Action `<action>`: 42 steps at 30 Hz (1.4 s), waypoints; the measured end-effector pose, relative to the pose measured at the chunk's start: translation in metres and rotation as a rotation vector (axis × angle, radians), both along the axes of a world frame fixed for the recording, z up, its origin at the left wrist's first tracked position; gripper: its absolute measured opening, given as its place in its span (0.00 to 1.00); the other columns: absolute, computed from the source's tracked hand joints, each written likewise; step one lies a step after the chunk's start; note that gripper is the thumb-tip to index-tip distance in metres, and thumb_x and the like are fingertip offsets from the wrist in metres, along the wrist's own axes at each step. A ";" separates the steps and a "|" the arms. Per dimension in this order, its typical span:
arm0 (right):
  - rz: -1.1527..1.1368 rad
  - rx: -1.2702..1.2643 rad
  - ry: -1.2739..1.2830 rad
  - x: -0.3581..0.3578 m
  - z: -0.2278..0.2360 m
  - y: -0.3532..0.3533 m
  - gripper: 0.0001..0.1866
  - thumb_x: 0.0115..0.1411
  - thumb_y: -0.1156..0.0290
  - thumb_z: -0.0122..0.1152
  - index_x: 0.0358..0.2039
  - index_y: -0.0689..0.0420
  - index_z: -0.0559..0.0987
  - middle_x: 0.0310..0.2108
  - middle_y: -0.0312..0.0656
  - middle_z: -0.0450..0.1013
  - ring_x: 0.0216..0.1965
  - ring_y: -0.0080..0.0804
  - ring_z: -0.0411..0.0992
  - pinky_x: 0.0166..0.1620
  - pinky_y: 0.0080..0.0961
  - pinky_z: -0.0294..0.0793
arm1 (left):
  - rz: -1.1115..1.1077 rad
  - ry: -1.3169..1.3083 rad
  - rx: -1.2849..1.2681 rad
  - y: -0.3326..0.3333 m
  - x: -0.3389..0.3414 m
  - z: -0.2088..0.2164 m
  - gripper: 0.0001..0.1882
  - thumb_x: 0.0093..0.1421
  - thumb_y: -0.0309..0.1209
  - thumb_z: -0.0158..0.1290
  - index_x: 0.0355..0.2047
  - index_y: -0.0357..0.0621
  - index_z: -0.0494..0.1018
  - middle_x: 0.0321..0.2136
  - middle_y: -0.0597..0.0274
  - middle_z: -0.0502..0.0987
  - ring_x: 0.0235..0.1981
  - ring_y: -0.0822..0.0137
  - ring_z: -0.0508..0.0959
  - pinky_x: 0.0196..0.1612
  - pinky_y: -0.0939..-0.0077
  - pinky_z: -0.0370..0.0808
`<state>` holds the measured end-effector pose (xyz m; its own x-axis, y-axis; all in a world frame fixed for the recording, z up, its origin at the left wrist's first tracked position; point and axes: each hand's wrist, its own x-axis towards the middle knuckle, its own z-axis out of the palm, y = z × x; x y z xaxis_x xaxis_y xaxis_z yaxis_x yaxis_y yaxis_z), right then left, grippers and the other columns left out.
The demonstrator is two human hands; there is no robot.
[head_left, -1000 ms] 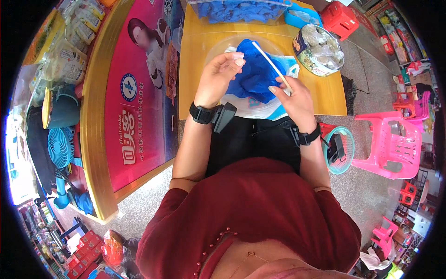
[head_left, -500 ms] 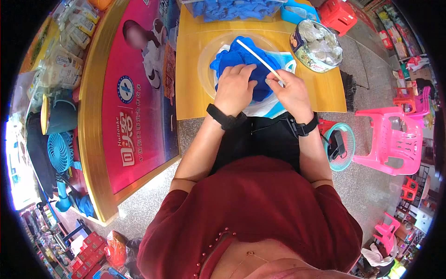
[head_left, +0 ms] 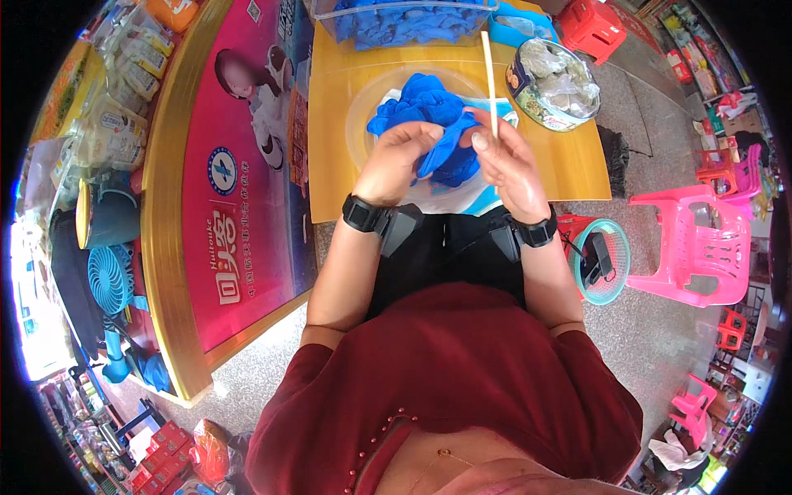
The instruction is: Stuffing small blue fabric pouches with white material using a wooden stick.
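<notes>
My left hand (head_left: 392, 163) is closed, pinching the near end of a small blue cloth piece (head_left: 446, 148). The piece stretches across to my right hand (head_left: 516, 172), whose fingers close round a thin white stick (head_left: 488, 70). The stick stands nearly upright. The cloth's other end meets the right fingertips; whether they grip it too I cannot tell. Beyond my hands, a heap of blue cloth (head_left: 422, 97) lies in a round translucent basin (head_left: 356, 124), over a white and light-blue sheet (head_left: 485, 196).
A clear bin (head_left: 500, 15) full of blue pieces stands at the table's back, beside a blue tray (head_left: 513, 35). A round tin (head_left: 528, 106) with plastic-wrapped contents sits right on the yellow table (head_left: 330, 186). Right of my legs are a green basket (head_left: 624, 264) and pink chair (head_left: 701, 239).
Both hands have drawn back from the heap, lifting a blue piece between them. The white stick has swung from slanting left to nearly upright.
</notes>
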<state>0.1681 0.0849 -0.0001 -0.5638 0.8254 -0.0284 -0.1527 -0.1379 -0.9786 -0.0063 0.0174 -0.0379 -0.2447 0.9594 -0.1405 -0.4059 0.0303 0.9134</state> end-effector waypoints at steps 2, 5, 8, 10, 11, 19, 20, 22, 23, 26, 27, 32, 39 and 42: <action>0.222 -0.205 0.176 -0.002 0.001 0.001 0.13 0.60 0.69 0.62 0.44 0.58 0.77 0.23 0.24 0.66 0.17 0.07 0.52 0.19 0.13 0.44 | -0.279 -0.238 0.120 -0.002 0.000 0.001 0.11 0.63 0.35 0.53 0.37 0.40 0.76 0.24 0.71 0.75 0.22 0.80 0.69 0.25 0.86 0.64; 0.155 -0.160 0.089 -0.009 -0.010 0.007 0.10 0.58 0.67 0.65 0.36 0.58 0.78 0.20 0.23 0.61 0.18 0.08 0.52 0.19 0.13 0.45 | -0.144 -0.118 0.053 0.002 0.007 -0.002 0.15 0.65 0.39 0.50 0.39 0.39 0.76 0.24 0.70 0.74 0.23 0.78 0.71 0.26 0.87 0.65; 0.074 -0.039 -0.074 -0.012 -0.010 0.007 0.10 0.57 0.65 0.67 0.30 0.58 0.78 0.19 0.23 0.62 0.19 0.09 0.54 0.20 0.13 0.49 | 0.076 0.005 0.039 0.000 0.011 0.017 0.14 0.64 0.39 0.52 0.40 0.40 0.76 0.25 0.70 0.75 0.25 0.78 0.72 0.29 0.87 0.66; 0.043 0.059 -0.156 -0.016 -0.009 0.003 0.11 0.56 0.65 0.68 0.27 0.58 0.78 0.18 0.23 0.62 0.20 0.09 0.55 0.21 0.14 0.51 | 0.141 0.038 0.061 -0.003 0.008 0.020 0.14 0.63 0.38 0.54 0.41 0.40 0.76 0.25 0.71 0.75 0.27 0.79 0.72 0.30 0.88 0.67; 0.037 0.108 -0.156 -0.018 -0.007 0.000 0.11 0.56 0.65 0.68 0.26 0.58 0.78 0.18 0.23 0.63 0.21 0.10 0.56 0.22 0.14 0.53 | 0.088 0.163 0.160 -0.002 0.006 0.013 0.11 0.63 0.35 0.54 0.41 0.40 0.76 0.30 0.70 0.76 0.31 0.78 0.73 0.35 0.86 0.68; 0.066 -0.036 -0.046 -0.014 0.000 -0.003 0.10 0.63 0.66 0.58 0.39 0.58 0.75 0.20 0.29 0.63 0.17 0.09 0.53 0.19 0.10 0.46 | 0.059 0.092 0.181 -0.006 0.008 0.023 0.07 0.61 0.31 0.56 0.36 0.41 0.77 0.29 0.73 0.76 0.30 0.82 0.71 0.35 0.87 0.67; 0.051 -0.017 -0.045 -0.014 0.000 -0.002 0.10 0.64 0.65 0.57 0.39 0.58 0.75 0.20 0.29 0.63 0.17 0.09 0.53 0.19 0.11 0.46 | 0.013 0.074 0.184 -0.006 0.009 0.025 0.07 0.61 0.32 0.57 0.36 0.41 0.77 0.29 0.73 0.76 0.30 0.82 0.70 0.35 0.87 0.66; 0.054 0.023 -0.063 -0.017 0.004 -0.007 0.11 0.65 0.63 0.55 0.39 0.57 0.75 0.20 0.29 0.63 0.17 0.10 0.53 0.19 0.11 0.47 | 0.053 0.123 0.165 -0.005 0.006 0.016 0.08 0.63 0.33 0.54 0.35 0.42 0.76 0.30 0.71 0.77 0.30 0.81 0.72 0.35 0.87 0.68; 0.052 0.065 -0.081 -0.018 0.007 -0.010 0.12 0.66 0.61 0.53 0.39 0.57 0.75 0.20 0.29 0.63 0.17 0.10 0.52 0.20 0.11 0.47 | 0.102 0.037 0.148 -0.004 0.002 0.013 0.09 0.64 0.35 0.52 0.33 0.43 0.76 0.28 0.71 0.76 0.28 0.80 0.72 0.34 0.86 0.69; 0.083 0.018 -0.170 -0.006 0.016 -0.017 0.15 0.67 0.57 0.49 0.37 0.55 0.76 0.19 0.28 0.65 0.21 0.11 0.57 0.24 0.11 0.52 | 0.209 -0.135 0.114 -0.002 -0.007 0.012 0.13 0.67 0.39 0.48 0.31 0.45 0.75 0.26 0.71 0.76 0.25 0.79 0.72 0.32 0.85 0.70; 0.098 0.086 -0.233 -0.001 0.011 -0.018 0.17 0.68 0.56 0.47 0.37 0.56 0.76 0.19 0.28 0.64 0.22 0.13 0.59 0.26 0.13 0.56 | 0.245 -0.231 0.164 -0.002 -0.008 0.018 0.13 0.67 0.39 0.47 0.32 0.44 0.75 0.26 0.70 0.76 0.25 0.78 0.72 0.32 0.84 0.70; 0.206 0.166 -0.335 0.014 -0.008 -0.026 0.18 0.69 0.57 0.46 0.35 0.59 0.77 0.19 0.30 0.64 0.24 0.16 0.62 0.29 0.16 0.61 | 0.271 -0.351 0.279 -0.001 -0.025 0.007 0.14 0.68 0.39 0.45 0.35 0.41 0.74 0.29 0.66 0.78 0.29 0.75 0.76 0.37 0.80 0.73; 0.245 0.193 -0.420 0.019 -0.013 -0.029 0.18 0.69 0.58 0.45 0.35 0.58 0.77 0.17 0.31 0.64 0.22 0.16 0.62 0.27 0.16 0.61 | 0.318 -0.337 0.250 -0.005 -0.025 0.022 0.13 0.67 0.37 0.47 0.34 0.41 0.74 0.29 0.66 0.77 0.29 0.75 0.75 0.36 0.79 0.72; 0.249 0.196 -0.450 0.019 -0.014 -0.030 0.18 0.69 0.58 0.45 0.35 0.58 0.77 0.17 0.31 0.64 0.22 0.16 0.62 0.27 0.16 0.62 | 0.286 -0.320 0.290 -0.005 -0.033 0.008 0.13 0.67 0.36 0.48 0.35 0.39 0.75 0.30 0.65 0.78 0.30 0.75 0.75 0.36 0.80 0.72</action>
<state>0.1870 0.0552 -0.0139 -0.7105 0.6827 -0.1705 0.3006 0.0753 -0.9508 -0.0389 0.0121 -0.0303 -0.4916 0.8707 0.0109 -0.6211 -0.3594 0.6964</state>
